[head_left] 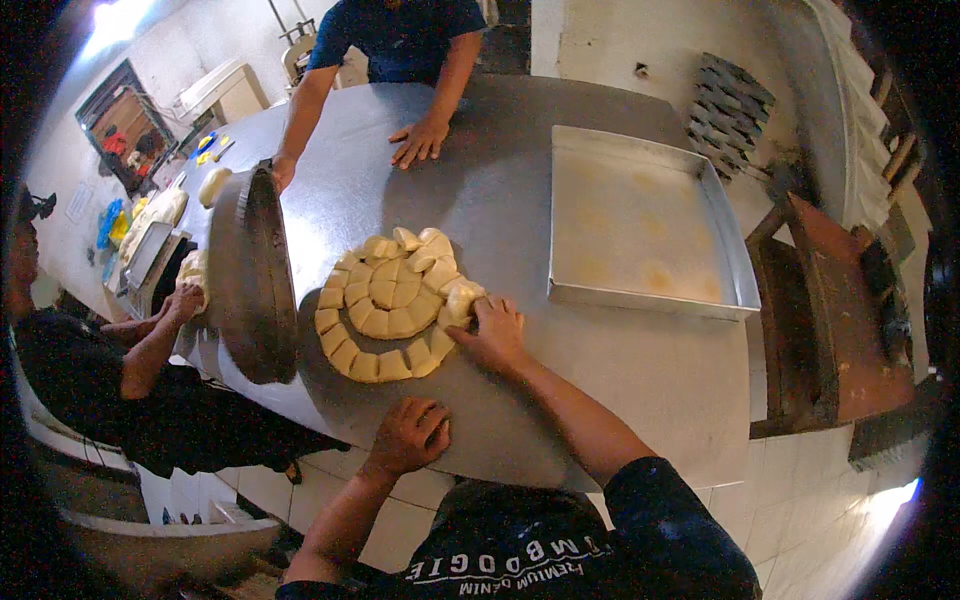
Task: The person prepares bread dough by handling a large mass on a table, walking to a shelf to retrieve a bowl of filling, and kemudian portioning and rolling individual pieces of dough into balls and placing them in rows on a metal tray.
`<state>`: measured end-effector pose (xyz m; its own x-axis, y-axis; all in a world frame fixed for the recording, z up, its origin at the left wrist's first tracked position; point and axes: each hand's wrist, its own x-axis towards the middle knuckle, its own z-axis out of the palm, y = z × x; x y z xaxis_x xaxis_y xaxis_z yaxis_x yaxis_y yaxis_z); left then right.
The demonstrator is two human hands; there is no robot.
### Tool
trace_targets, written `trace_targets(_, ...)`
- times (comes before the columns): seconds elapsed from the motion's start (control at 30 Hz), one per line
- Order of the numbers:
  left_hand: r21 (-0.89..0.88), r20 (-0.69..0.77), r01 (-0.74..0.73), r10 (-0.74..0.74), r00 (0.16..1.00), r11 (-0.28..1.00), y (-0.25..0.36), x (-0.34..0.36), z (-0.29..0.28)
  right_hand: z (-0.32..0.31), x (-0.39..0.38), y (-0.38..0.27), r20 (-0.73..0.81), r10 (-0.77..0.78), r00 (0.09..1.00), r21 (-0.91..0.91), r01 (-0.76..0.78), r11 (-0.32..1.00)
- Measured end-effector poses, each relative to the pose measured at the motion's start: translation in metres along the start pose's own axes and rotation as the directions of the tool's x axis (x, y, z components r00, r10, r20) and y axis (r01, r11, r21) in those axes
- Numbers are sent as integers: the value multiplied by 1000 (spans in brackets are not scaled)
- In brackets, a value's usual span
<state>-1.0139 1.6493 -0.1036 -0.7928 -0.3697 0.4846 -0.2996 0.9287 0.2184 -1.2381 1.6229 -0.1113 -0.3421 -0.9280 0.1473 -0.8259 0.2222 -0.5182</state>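
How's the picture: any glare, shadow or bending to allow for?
Head view: glare whitens the table between round pan and dough; upper-left light blown out. Head view: shadow beside the dough's lower left. Head view: straight edges bend toward the rim; corners black.

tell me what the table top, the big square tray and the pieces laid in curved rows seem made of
Table top: probably metal, perhaps stainless steel; grey and smooth, with a soft glare.
Square tray: likely thin sheet metal, possibly aluminium; silvery, dull, with tan stains.
Pieces: apparently soft dough; pale yellow, smooth, with rounded edges and cut-like seams.
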Motion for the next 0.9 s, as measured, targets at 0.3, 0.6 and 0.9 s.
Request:
trace_targets(0.3,-122,-42,163,-169,985,979,3,62,6,-65,-106,60,36,124,992,398,-128,909)
trace_targets(0.6,83,55,-27,22,998,996,30,122,33,-79,-134,51,-222,68,973,-83,-88,993)
trace_targets(0.9,-134,451,-68,122,884,989,16,115,51,-98,-200,93,-159,92,983,101,-76,992)
